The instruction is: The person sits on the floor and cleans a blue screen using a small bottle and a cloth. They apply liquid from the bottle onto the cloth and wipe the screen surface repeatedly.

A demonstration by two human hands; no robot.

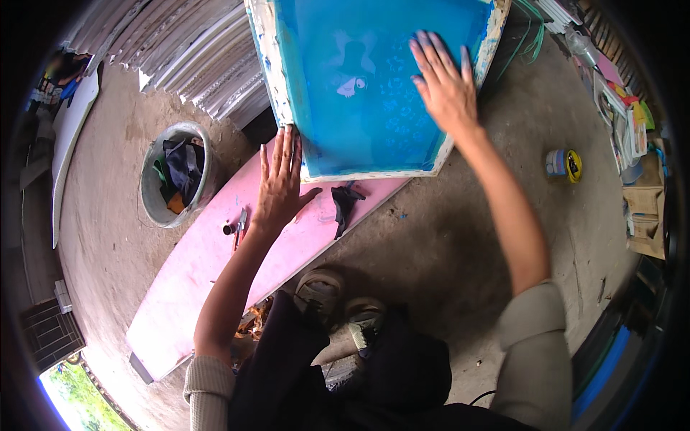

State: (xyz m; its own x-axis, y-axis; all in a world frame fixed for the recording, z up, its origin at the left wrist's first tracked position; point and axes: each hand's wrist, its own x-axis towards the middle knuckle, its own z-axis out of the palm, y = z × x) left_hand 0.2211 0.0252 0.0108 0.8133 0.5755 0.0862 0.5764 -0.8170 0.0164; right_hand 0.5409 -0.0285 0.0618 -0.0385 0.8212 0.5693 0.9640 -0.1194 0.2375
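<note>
A screen-printing frame (366, 174) with a pale, stained rim and a blue coated mesh stands tilted in front of me, its lower edge over a pink board. Faint pale shapes show in the mesh. My right hand (447, 93) lies over the right part of the mesh, fingers outstretched and fingertips stained dark. Against the frame's lower left side rests my left hand (277, 188), its fingers straight and thumb out to the side. Neither hand grips anything. Below the frame, a dark cloth scrap (346, 208) lies on the pink board (188, 298).
A bucket (151, 194) of dark cloths stands on the floor at left. Corrugated sheets (194, 57) are stacked behind it. A red-handled tool (239, 228) and a small dark round piece (228, 230) sit on the board. A yellow-topped can (573, 166) stands at right, near piled goods.
</note>
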